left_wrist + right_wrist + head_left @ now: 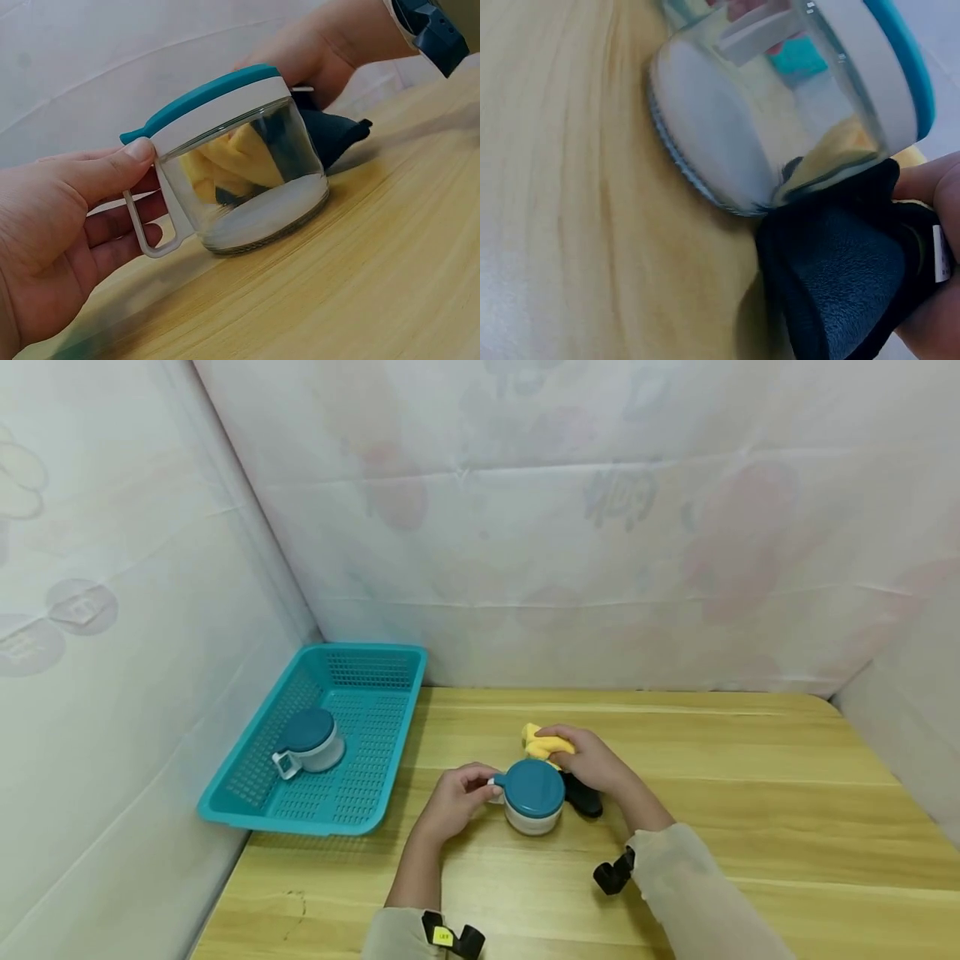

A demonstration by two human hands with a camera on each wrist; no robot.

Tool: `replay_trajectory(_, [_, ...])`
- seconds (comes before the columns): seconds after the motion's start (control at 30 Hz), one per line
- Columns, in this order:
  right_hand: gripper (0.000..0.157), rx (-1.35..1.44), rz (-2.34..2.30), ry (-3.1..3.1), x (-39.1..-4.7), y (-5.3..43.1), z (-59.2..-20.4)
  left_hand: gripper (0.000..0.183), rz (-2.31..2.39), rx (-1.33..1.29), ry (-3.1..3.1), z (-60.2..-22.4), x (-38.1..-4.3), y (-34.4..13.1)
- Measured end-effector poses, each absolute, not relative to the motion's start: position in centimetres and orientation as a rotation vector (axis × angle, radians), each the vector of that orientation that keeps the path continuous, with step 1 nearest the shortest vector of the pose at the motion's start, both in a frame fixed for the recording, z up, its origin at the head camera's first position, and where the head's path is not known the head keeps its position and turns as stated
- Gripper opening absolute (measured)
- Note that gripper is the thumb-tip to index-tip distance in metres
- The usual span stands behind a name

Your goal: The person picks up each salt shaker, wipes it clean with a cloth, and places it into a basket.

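A clear glass seasoning jar [247,165] with a teal lid [534,787] and a white handle [166,240] stands on the wooden table. My left hand [452,803] pinches that handle, thumb on top by the lid's tab and fingers behind it. Just beyond the jar, my right hand [588,762] grips a bunched cloth, yellow [546,747] on one side and dark [847,270] on the other. In the right wrist view the dark part lies against the jar's side. White contents cover the jar's bottom.
On the left of the table is a teal plastic basket [411,714] with perforated walls. Inside it sits a second jar [309,735] with a teal lid, its handle toward the front left. Pale printed fabric [525,543] hangs behind the table and along its sides.
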State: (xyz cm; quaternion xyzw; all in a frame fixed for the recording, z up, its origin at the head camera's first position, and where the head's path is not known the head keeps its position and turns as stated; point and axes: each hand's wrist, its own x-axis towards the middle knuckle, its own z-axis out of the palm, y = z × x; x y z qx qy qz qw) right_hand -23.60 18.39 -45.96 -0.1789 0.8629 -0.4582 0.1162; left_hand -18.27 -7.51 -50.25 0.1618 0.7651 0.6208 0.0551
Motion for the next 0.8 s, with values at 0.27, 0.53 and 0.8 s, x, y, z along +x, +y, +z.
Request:
replay_trajectory(0.27, [0.038, -0.592, -1.405, 2.434, -24.2, 18.1, -43.7, 0.017, 1.890, 0.519, 2.302, -50.2, -18.3, -7.3])
replay_trajectory(0.53, [0.036, -0.685, -1.351, 2.389, -24.6, 17.8, -44.3, 0.017, 1.864, 0.504, 2.322, -49.9, -18.3, -7.3])
replay_trajectory(0.8, [0.040, -0.683, -1.293, 2.394, -24.9, 17.7, -46.6, 0.019, 1.862, 0.545, 2.302, -50.1, -18.2, -7.3])
